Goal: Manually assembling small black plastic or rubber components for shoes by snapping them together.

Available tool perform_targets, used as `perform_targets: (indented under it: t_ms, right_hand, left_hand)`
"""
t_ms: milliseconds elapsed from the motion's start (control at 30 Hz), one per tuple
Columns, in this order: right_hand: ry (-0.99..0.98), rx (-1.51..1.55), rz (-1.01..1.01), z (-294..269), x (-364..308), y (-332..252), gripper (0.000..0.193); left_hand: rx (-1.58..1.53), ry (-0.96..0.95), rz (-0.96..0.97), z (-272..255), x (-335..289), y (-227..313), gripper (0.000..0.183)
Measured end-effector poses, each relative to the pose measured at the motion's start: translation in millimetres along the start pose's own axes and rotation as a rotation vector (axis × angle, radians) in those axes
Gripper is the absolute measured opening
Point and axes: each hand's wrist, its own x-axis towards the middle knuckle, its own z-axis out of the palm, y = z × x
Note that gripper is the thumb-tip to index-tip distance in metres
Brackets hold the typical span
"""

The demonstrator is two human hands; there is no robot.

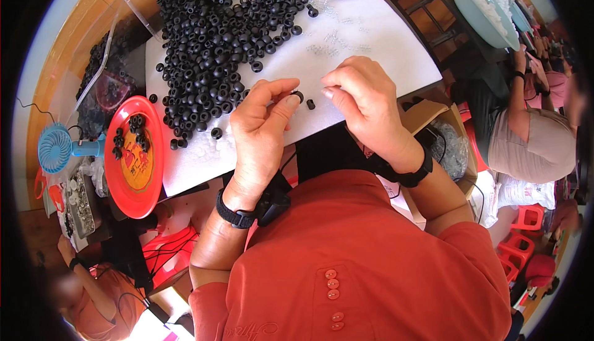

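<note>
My left hand (260,127) is closed, with thumb and forefinger pinching a small round black plastic part (298,96) at their tips. My right hand (371,103) is also closed in a pinch, just to the right of it; whatever its fingertips hold is too small to make out. Between the hands, a loose black part (310,103) lies on the white tabletop (396,69). A large heap of hollow black parts (210,44) spreads over the left and far side of the table. Tiny clear pieces (331,44) are scattered beyond my hands.
At left are a red plate (114,183) with several black parts and a blue handheld fan (54,148). A cardboard box (427,115) stands by my right forearm. A pale green basin (473,16) holds white pieces. Other people sit at the right and lower left.
</note>
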Motion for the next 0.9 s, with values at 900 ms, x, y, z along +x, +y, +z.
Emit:
perform_targets:
  t_ms: [900]
  right_hand:
    - [-0.069, 0.54, 0.148, 22.5, 9.0, -29.2, 0.027]
  left_hand:
    - [-0.316, -0.034, 0.098, -21.8, -15.0, 3.9, 0.033]
